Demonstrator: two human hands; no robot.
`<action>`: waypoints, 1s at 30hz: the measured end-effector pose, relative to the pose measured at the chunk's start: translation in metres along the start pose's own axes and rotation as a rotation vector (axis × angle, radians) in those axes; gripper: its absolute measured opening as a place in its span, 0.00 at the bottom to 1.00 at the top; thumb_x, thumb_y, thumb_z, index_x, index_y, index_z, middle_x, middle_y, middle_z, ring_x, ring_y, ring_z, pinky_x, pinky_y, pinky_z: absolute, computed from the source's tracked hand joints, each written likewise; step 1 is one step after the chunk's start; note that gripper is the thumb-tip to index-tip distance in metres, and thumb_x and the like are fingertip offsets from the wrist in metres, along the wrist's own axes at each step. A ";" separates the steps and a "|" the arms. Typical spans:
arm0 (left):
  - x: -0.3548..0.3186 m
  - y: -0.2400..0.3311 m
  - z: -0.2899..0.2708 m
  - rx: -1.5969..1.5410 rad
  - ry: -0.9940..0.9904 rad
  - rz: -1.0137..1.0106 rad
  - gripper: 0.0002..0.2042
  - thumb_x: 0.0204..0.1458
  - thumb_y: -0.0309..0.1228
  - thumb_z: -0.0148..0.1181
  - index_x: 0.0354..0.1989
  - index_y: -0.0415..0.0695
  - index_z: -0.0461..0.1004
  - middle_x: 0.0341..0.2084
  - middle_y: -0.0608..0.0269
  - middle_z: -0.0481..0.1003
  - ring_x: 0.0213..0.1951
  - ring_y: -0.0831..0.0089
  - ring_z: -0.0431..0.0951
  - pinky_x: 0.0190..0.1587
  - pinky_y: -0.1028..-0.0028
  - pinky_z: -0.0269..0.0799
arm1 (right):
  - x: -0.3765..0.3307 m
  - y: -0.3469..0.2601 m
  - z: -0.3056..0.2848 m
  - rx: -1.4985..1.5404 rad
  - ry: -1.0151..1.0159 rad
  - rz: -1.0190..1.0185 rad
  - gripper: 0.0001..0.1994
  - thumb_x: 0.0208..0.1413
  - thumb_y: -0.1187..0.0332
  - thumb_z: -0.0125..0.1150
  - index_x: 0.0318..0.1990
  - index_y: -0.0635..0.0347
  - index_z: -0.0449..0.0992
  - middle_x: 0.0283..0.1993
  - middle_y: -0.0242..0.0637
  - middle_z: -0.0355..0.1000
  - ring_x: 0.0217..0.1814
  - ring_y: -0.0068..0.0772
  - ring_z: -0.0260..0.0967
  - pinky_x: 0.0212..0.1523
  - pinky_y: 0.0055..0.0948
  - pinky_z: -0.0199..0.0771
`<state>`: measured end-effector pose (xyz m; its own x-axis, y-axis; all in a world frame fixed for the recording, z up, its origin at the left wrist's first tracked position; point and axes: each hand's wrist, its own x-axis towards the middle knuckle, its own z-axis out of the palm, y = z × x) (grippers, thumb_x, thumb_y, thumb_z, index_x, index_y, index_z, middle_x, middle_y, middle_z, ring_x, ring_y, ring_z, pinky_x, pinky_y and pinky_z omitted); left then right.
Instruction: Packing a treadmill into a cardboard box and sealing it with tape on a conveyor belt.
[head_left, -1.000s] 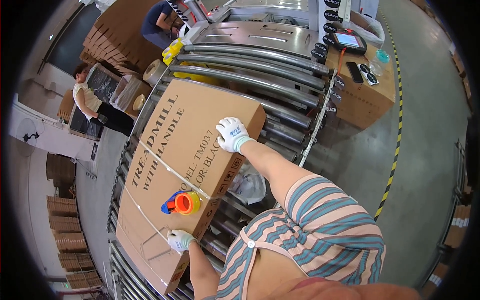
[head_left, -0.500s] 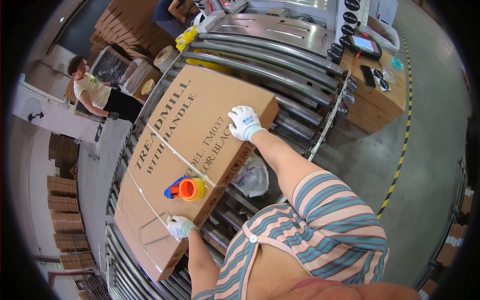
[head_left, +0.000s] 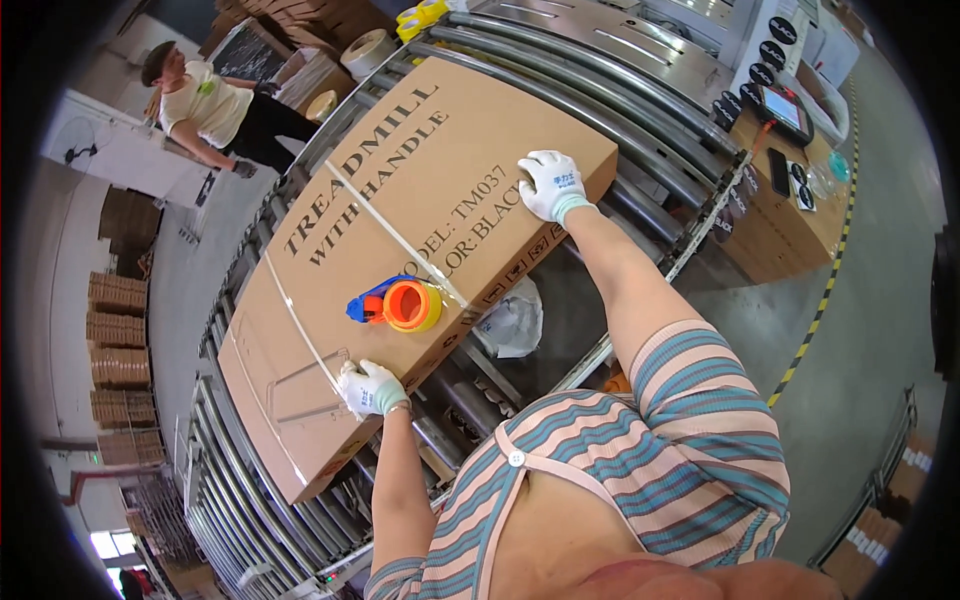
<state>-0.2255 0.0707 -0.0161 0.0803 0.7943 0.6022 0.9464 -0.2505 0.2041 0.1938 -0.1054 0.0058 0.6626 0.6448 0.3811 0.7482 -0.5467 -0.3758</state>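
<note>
Head view. We note a long, flat brown cardboard carton (head_left: 400, 250) with dark lettering, lying on the steel roller conveyor (head_left: 640, 130). Its long axis runs diagonally, from lower left near us up to the upper right; the lettered broad face points up. A strip of clear tape (head_left: 390, 225) crosses that face.

Our left hand (head_left: 368, 388), in a white knit glove, rests flat and spread on the near edge of the carton, gripping nothing. Our right hand (head_left: 552, 185), gloved alike, lies open with the palm down on the far right corner. An orange and blue tape dispenser (head_left: 400, 304) sits on the lid between the hands, touched by neither.

We judge the carton heavy and stiff, its board smooth enough to slide on rollers; it is too wide to lift by one edge. Best purchase: palms on opposite edges or corners, pushing along the rollers.

A person in a pale shirt (head_left: 205, 105) stands beyond the conveyor, well apart.
</note>
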 end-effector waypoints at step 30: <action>-0.028 0.014 0.007 -0.058 -0.152 -0.212 0.16 0.47 0.34 0.60 0.41 0.36 0.78 0.36 0.47 0.78 0.40 0.51 0.78 0.44 0.60 0.72 | -0.005 -0.015 -0.023 -0.115 -0.013 -0.069 0.16 0.54 0.56 0.51 0.46 0.54 0.74 0.52 0.37 0.69 0.60 0.37 0.63 0.62 0.39 0.60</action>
<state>-0.2119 0.0486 -0.0361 -0.0672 0.9055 0.4191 0.9279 -0.0977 0.3598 0.1799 -0.1130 0.0287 0.6098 0.6892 0.3914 0.7912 -0.5582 -0.2499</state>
